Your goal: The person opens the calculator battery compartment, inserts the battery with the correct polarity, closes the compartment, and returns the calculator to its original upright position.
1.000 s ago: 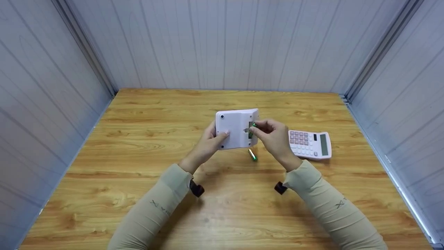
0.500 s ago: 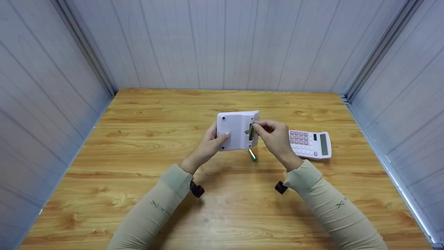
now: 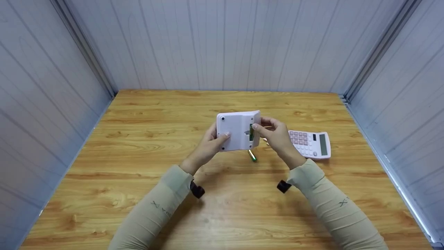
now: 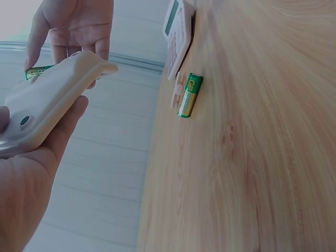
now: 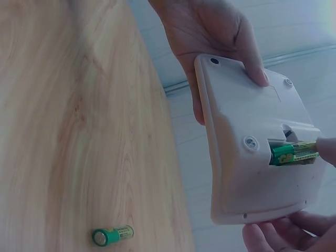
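Observation:
My left hand (image 3: 208, 141) grips a white calculator (image 3: 233, 130), its back turned toward me, with the thumb lying across the back. A green and gold battery (image 5: 294, 153) sits slanted in the calculator's battery slot, one end raised. My right hand (image 3: 275, 133) is at the slot: its thumb presses the raised end, while its fingers reach round the calculator's edge to the front side. Below, on the table, lies a second green battery (image 4: 190, 95), beside a small pale plastic piece (image 4: 177, 90) resembling a battery cover.
Another calculator (image 3: 310, 144), white with pink keys, lies face up on the wooden table (image 3: 145, 156) right of my right hand. Pale panelled walls (image 3: 222, 45) enclose the table at the back and sides.
My right hand has gone from pinching the battery at the slot to pressing it with the thumb, its fingers moving behind the calculator. The left hand keeps its grip.

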Demonstrator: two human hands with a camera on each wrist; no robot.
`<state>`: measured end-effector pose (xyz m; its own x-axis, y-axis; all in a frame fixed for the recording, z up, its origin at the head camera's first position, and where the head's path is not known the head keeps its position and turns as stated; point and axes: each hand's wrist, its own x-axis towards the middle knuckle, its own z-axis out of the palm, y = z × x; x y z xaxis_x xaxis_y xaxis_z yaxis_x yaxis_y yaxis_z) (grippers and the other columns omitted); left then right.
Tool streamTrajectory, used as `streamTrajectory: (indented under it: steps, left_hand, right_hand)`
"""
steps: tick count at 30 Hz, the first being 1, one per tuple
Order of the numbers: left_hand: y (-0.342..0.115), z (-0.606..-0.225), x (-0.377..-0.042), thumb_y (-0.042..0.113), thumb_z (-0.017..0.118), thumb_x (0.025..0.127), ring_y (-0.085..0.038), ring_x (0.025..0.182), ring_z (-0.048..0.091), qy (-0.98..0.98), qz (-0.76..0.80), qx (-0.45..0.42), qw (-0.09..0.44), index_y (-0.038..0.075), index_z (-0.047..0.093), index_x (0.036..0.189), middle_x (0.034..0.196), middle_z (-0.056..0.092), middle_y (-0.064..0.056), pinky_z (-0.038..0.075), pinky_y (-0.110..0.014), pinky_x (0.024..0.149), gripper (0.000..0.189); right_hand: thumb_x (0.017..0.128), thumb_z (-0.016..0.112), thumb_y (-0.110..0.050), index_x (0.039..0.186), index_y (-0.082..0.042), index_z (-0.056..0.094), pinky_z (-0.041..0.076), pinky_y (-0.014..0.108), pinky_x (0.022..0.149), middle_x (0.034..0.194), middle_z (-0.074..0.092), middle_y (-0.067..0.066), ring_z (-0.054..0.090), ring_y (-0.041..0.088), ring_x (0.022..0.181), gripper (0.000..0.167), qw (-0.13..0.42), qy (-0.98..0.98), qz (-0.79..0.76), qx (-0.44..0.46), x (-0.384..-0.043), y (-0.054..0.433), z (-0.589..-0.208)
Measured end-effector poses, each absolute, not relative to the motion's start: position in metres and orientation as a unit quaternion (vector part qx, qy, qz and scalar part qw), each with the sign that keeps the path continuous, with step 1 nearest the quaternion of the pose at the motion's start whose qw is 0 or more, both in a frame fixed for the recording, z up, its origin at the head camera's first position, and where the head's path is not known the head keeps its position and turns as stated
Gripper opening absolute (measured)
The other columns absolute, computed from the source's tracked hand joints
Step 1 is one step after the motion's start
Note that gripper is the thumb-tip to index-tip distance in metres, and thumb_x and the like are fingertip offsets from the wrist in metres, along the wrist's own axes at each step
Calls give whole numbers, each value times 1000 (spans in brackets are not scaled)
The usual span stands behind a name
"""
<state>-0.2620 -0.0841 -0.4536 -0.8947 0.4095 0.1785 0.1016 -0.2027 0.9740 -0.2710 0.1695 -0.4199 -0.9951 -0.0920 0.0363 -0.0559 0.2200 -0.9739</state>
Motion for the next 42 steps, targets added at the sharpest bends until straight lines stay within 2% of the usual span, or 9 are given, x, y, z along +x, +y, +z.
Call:
streamTrajectory:
  steps: [6, 15, 22, 27, 30, 35, 42]
  left_hand:
    - [-84, -454, -261, 7, 51, 112, -40, 129, 67, 616, 753, 204, 112, 6, 30, 167, 148, 58, -29, 62, -60, 100, 59]
    - [-84, -450, -262, 8, 52, 113, -43, 133, 65, 621, 748, 206, 109, 6, 31, 166, 151, 57, -30, 60, -63, 103, 57]
    - [-87, -451, -263, 9, 52, 113, -45, 135, 64, 627, 744, 205, 103, 7, 33, 166, 152, 56, -29, 60, -63, 103, 56]
    - [-90, -453, -264, 8, 51, 113, -43, 136, 63, 632, 744, 197, 94, 7, 33, 166, 153, 57, -28, 59, -62, 105, 55]
    - [-91, -453, -265, 6, 50, 113, -43, 137, 63, 632, 743, 198, 90, 7, 34, 165, 153, 57, -28, 59, -62, 106, 54]
    - [-92, -453, -265, 6, 50, 113, -43, 137, 63, 635, 741, 199, 87, 6, 35, 164, 153, 58, -28, 59, -62, 105, 53]
    - [-93, -454, -265, 8, 50, 113, -43, 136, 64, 631, 743, 203, 92, 7, 33, 166, 153, 57, -28, 60, -61, 104, 56]
  right_hand:
    - [103, 77, -23, 139, 6, 66, 63, 25, 91, 130, 68, 21, 66, 21, 111, 47, -8, 789, -612, -47, -270, 170, -423]
    - [100, 81, -24, 128, 4, 73, 56, 22, 84, 115, 75, 18, 67, 19, 99, 40, -88, 824, -556, -65, -270, 168, -425]
    - [101, 80, -25, 132, 3, 74, 58, 19, 86, 121, 76, 20, 69, 17, 102, 42, -60, 823, -557, -92, -279, 178, -428]
    - [102, 79, -21, 132, 2, 74, 58, 19, 86, 122, 77, 21, 71, 22, 105, 39, -62, 840, -529, -101, -287, 190, -436]
    - [101, 79, -17, 131, 4, 75, 61, 25, 89, 120, 77, 22, 73, 29, 106, 37, -67, 857, -500, -102, -292, 195, -443]
    - [98, 80, -11, 129, 6, 75, 63, 44, 92, 116, 77, 26, 74, 37, 104, 35, -68, 880, -459, -104, -298, 200, -453]
    - [98, 80, -9, 135, 8, 71, 60, 58, 102, 127, 74, 32, 71, 44, 117, 42, -37, 907, -407, -100, -304, 206, -461]
